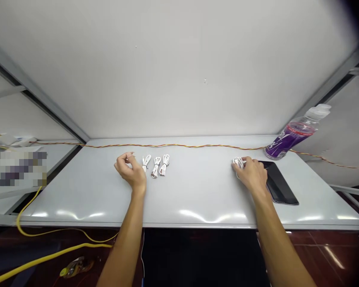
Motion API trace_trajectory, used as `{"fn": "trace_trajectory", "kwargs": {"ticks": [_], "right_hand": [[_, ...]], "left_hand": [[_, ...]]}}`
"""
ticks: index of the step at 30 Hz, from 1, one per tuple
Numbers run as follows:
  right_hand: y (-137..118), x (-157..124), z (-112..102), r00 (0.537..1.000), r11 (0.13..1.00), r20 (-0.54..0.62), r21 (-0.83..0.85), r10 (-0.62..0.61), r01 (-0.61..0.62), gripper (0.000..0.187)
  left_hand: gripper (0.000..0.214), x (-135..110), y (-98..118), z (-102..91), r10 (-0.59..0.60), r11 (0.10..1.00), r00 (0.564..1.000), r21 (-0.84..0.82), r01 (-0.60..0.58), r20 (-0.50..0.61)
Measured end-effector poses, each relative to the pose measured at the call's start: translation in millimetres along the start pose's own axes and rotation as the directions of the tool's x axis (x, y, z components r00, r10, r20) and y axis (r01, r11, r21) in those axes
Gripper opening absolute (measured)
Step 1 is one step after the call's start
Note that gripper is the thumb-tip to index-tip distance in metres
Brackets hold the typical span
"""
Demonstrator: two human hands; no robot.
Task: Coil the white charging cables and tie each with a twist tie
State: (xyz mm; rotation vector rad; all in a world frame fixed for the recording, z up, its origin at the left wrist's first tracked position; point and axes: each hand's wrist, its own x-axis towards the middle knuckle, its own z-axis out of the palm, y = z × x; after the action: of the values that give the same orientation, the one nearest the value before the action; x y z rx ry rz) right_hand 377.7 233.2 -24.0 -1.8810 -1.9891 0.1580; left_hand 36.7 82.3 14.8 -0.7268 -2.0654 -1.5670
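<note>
My right hand grips a coiled white cable at the right part of the grey table, just left of a black tablet. Part of that cable is hidden beneath the fingers. On the left, my left hand is turned with its fingers curled in, and I see nothing held there. Close beside it lie several tied white cables in a row: one partly covered by the hand, a middle bundle and a right-hand bundle.
A bottle of purple drink leans at the table's back right corner. A twisted red-yellow wire runs along the back edge beneath the white wall. Metal frame posts flank both sides. A yellow cable and a bottle are below at left.
</note>
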Motion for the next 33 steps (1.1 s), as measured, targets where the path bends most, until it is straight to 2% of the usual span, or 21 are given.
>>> {"fn": "trace_trajectory", "kwargs": {"ticks": [3, 5, 7, 9, 11, 13, 15, 17, 19, 21, 22, 24, 25, 26, 27, 28, 30, 33], "right_hand": [[-5, -1, 2, 0.998, 0.997, -0.001, 0.033, -0.064, 0.064, 0.040], [-12, 0, 0, 0.997, 0.983, -0.014, 0.168, -0.073, 0.074, 0.039], [-22, 1, -3, 0.998, 0.927, -0.001, 0.369, -0.067, 0.062, 0.039], [-35, 2, -5, 0.994, 0.805, 0.070, 0.592, -0.082, 0.025, 0.041], [-49, 4, -7, 0.969, 0.631, 0.195, 0.774, -0.149, -0.059, 0.043], [-62, 5, -8, 0.924, 0.497, 0.296, 0.856, -0.242, -0.144, 0.042], [-74, 4, -7, 0.881, 0.426, 0.338, 0.887, -0.331, -0.180, 0.039], [-83, 1, -5, 0.839, 0.369, 0.351, 0.908, -0.416, -0.196, 0.038], [-90, -4, -1, 0.795, 0.305, 0.355, 0.925, -0.491, -0.225, 0.038], [-94, -10, 4, 0.764, 0.244, 0.357, 0.933, -0.537, -0.264, 0.039], [-95, -13, 7, 0.755, 0.219, 0.357, 0.934, -0.551, -0.282, 0.040], [-96, -18, 11, 0.740, 0.186, 0.354, 0.935, -0.571, -0.303, 0.041], [-96, -19, 13, 0.733, 0.180, 0.353, 0.934, -0.581, -0.307, 0.041], [-96, -20, 13, 0.730, 0.178, 0.351, 0.935, -0.587, -0.307, 0.041], [-95, -20, 14, 0.732, 0.177, 0.348, 0.936, -0.585, -0.304, 0.040], [-95, -20, 14, 0.743, 0.178, 0.347, 0.937, -0.572, -0.300, 0.040], [-93, -19, 14, 0.787, 0.164, 0.341, 0.940, -0.514, -0.300, 0.039], [-90, -14, 14, 0.860, 0.087, 0.311, 0.949, -0.404, -0.302, 0.039]], "left_hand": [[0.020, -8, 7, 0.1, 0.050, 0.998, 0.998, -0.039, -0.048, 0.035], [0.021, -14, 13, 1.4, 0.108, 0.992, 0.989, -0.069, -0.102, 0.103], [0.020, -22, 17, 3.4, 0.189, 0.979, 0.965, -0.117, -0.169, 0.183], [0.017, -28, 19, 5.6, 0.271, 0.957, 0.926, -0.173, -0.232, 0.261], [0.015, -34, 20, 7.2, 0.345, 0.933, 0.877, -0.227, -0.281, 0.333], [0.014, -39, 22, 8.0, 0.405, 0.908, 0.821, -0.282, -0.310, 0.401], [0.015, -44, 27, 8.7, 0.441, 0.891, 0.757, -0.338, -0.304, 0.482], [0.019, -48, 35, 11.0, 0.426, 0.897, 0.680, -0.379, -0.229, 0.597], [0.027, -53, 43, 16.0, 0.348, 0.924, 0.576, -0.375, -0.078, 0.739], [0.040, -58, 49, 23.6, 0.237, 0.936, 0.434, -0.325, 0.139, 0.869], [0.047, -60, 51, 27.7, 0.195, 0.921, 0.345, -0.292, 0.257, 0.918], [0.057, -65, 52, 35.0, 0.172, 0.850, 0.173, -0.235, 0.472, 0.970], [0.059, -67, 51, 37.7, 0.183, 0.805, 0.110, -0.213, 0.554, 0.977], [0.060, -68, 49, 39.6, 0.197, 0.763, 0.071, -0.198, 0.616, 0.978], [0.061, -69, 47, 40.7, 0.204, 0.726, 0.055, -0.189, 0.662, 0.977], [0.062, -69, 45, 41.2, 0.201, 0.694, 0.060, -0.185, 0.696, 0.978], [0.063, -69, 41, 41.1, 0.173, 0.643, 0.099, -0.188, 0.742, 0.980], [0.063, -68, 39, 40.3, 0.124, 0.585, 0.169, -0.209, 0.783, 0.978]]}}
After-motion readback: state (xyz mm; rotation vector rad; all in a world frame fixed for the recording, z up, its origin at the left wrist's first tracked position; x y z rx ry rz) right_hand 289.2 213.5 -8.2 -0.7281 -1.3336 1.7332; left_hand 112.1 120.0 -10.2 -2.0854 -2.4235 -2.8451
